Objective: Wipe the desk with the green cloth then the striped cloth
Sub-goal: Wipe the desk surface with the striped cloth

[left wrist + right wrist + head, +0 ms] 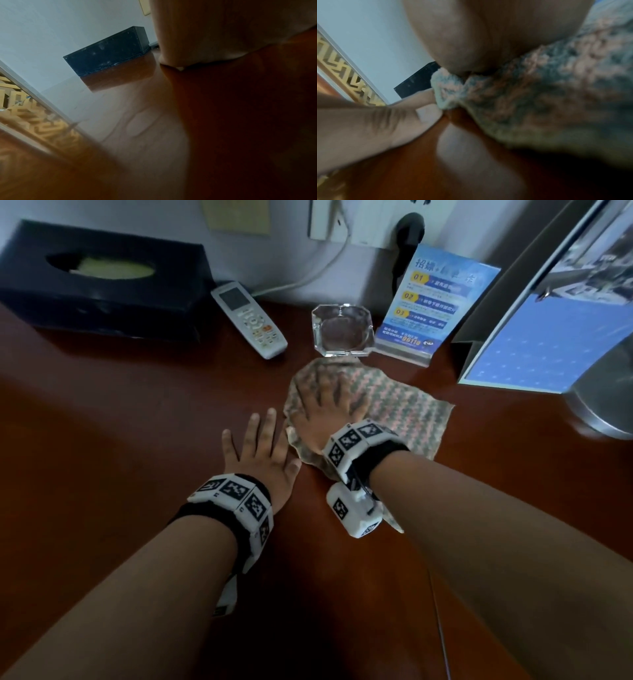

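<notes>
Flat and open, the right hand [327, 405] presses the striped cloth [404, 412] on the desk [120, 412], near the ashtray [342, 330]. Beside it, the left hand [260, 453] lies open. Cloth looks soft and light; push from the middle.

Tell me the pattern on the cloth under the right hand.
Zigzag stripes of green and pink on the cloth, clearest in the head view.

It looks like a hotel guest room: a polished reddish-brown worktop [120, 405] against a wall carries a black tissue box [102, 278], an air-conditioner remote [249, 318], a glass ashtray [342, 330] and a standing printed notice card [435, 302].
</notes>
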{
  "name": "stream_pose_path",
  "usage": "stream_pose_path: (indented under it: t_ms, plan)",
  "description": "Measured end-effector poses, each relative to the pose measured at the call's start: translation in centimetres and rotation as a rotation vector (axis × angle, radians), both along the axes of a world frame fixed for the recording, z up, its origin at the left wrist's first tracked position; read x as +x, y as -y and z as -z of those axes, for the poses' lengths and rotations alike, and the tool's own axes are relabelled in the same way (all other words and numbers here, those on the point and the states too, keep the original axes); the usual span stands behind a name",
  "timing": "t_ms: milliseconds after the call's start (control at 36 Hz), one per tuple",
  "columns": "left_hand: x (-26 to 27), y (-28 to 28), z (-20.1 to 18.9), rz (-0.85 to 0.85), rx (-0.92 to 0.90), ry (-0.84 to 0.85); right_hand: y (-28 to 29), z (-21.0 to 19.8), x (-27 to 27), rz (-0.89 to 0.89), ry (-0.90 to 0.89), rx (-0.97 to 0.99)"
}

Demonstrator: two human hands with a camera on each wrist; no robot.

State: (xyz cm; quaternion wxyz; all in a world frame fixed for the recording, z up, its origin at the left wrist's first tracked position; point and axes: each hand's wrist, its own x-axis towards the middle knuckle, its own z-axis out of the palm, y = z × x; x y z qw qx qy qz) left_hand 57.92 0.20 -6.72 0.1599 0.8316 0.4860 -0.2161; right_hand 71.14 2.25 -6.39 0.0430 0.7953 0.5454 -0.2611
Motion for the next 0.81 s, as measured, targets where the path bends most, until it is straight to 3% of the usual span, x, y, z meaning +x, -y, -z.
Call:
stream_pose_path:
  t_ms: [278, 611, 722, 806]
  plan:
    - [0.1, 0.0, 0.1, -0.012, -0.007, 0.007, -0.2, 0.7, 2.9, -0.07, 0.028, 0.023]
    - [0.1, -0.1, -0.5, -0.012, -0.062, -0.013, 5.2, 1.0, 12.6, 0.25, 0.074, 0.0]
    - [0.1, -0.1, -0.5, -0.012, -0.069, -0.013, 5.5, 0.7, 11.9, 0.295, 0.069, 0.009]
    - [0.2, -0.3, -0.6, -0.014, -0.073, -0.017, 6.9, 0.6, 9.4, 0.222, 0.078, 0.002]
